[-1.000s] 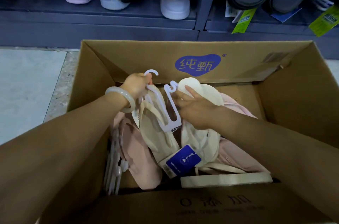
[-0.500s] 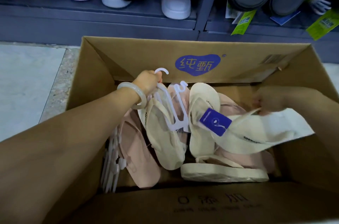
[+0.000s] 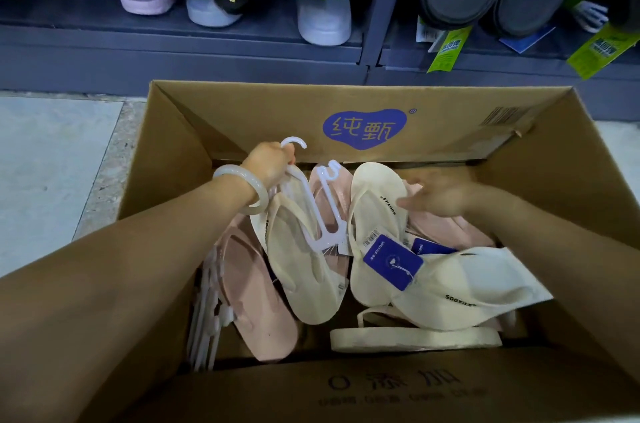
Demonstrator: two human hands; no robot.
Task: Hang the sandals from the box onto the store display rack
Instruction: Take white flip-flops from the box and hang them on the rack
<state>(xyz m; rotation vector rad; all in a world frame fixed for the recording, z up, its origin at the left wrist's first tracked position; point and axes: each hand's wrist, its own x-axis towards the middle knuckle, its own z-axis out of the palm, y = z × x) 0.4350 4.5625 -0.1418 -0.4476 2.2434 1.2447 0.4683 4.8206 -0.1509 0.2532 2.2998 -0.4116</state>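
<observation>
1. A cardboard box (image 3: 381, 117) stands open on the floor (image 3: 52, 159), in front of a dark store rack (image 3: 207, 51) whose low shelf carries slippers and shoes.
2. The left hand (image 3: 268, 162) is inside the box near its far wall, with the fingers curled round the stem of a white plastic hanger (image 3: 311, 200), just below its hook.
3. A pale bangle (image 3: 242, 190) sits on the left wrist.
4. A cream sandal (image 3: 298, 263) hangs from that hanger, its toe end lying on the pile in the box.
5. A second white hanger hook shows just right of the first, against a pink sandal (image 3: 332, 194) behind it.
6. The right hand (image 3: 436, 197) is blurred; its fingers look spread and loose, reaching left toward the heel of another cream sandal (image 3: 374, 214). I cannot tell whether they touch it.
7. That sandal bears a blue tag (image 3: 393, 261) with a barcode strip.
8. A third cream sandal (image 3: 467, 294) lies slanted at the right, under the right forearm, and a fourth (image 3: 415, 337) lies on its edge along the near side.
9. A pink sandal (image 3: 256, 298) lies at the left, beside a bundle of spare white hangers (image 3: 207, 318) against the left wall.
10. More pink sandals lie under the right hand.
</observation>
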